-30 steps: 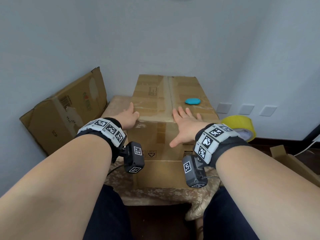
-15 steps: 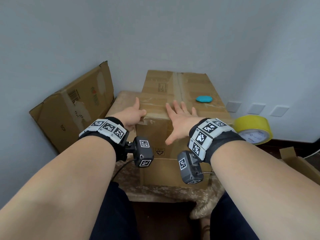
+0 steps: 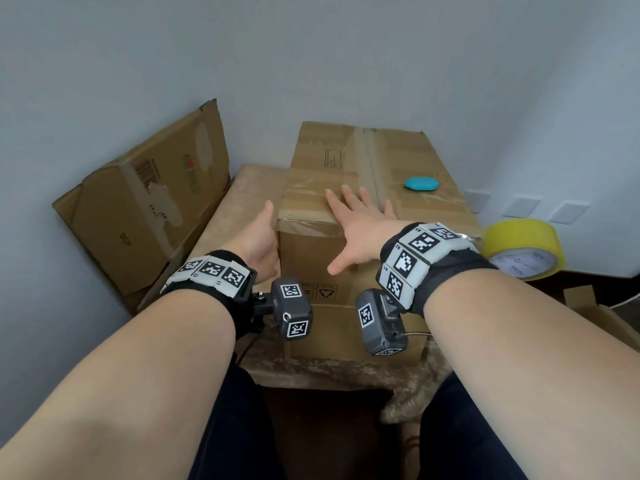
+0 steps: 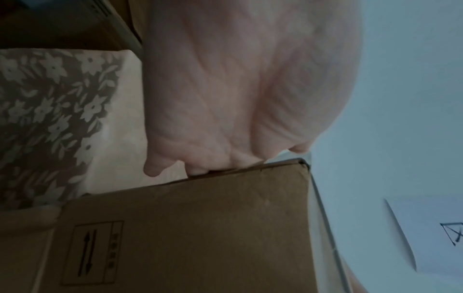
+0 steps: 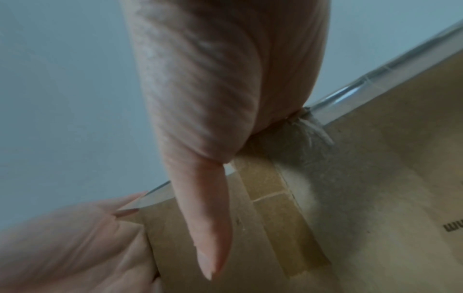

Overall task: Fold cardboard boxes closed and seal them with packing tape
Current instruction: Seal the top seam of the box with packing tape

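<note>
A closed brown cardboard box (image 3: 412,161) stands on a small cloth-covered table, its top seam and front edge covered with clear tape. My left hand (image 3: 261,237) lies with its palm against the box's left side near the front top corner, thumb pointing up; its fingers go out of sight along that side. My right hand (image 3: 360,220) presses flat on the box top at the front edge, fingers spread, thumb (image 5: 205,218) hanging down over the front face. A yellow roll of packing tape (image 3: 523,247) sits to the right of the box, untouched.
A small teal object (image 3: 420,183) lies on the box top, beyond my right fingers. A flattened cardboard box (image 3: 145,202) leans on the left wall. The patterned table cloth (image 4: 50,109) shows left of the box. More cardboard (image 3: 595,313) lies low at the right.
My left hand has slid from the box's front left top corner down onto its left side. The right hand stays flat on the top. The view has drifted, so the box sits more to the right.
</note>
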